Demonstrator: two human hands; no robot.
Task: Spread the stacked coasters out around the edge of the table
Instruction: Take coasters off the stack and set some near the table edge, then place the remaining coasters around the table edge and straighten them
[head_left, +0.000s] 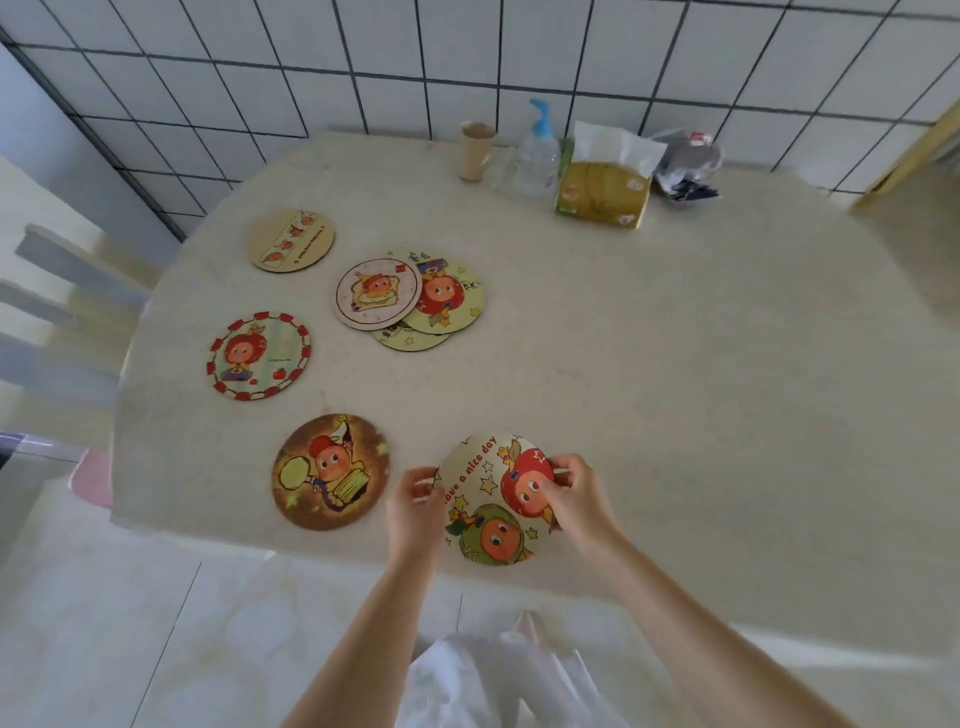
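Note:
A round "have a nice day" coaster (493, 506) lies near the table's front edge. My left hand (415, 506) pinches its left rim and my right hand (574, 493) grips its right side. Along the left edge lie three single coasters: a dark brown one (331, 472), a red-bordered one (258, 356) and a plain tan one (292, 240). A loose stack of coasters (410, 299) sits toward the middle, a pinkish coaster (377, 293) on top with yellow-green ones fanned out beneath.
At the back of the cream table (675, 364) stand a paper cup (475, 150), a pump bottle (537, 150), a tissue pack (605, 179) and a crumpled bag (685, 166). A chair (57, 312) stands at the left. Tiled wall behind.

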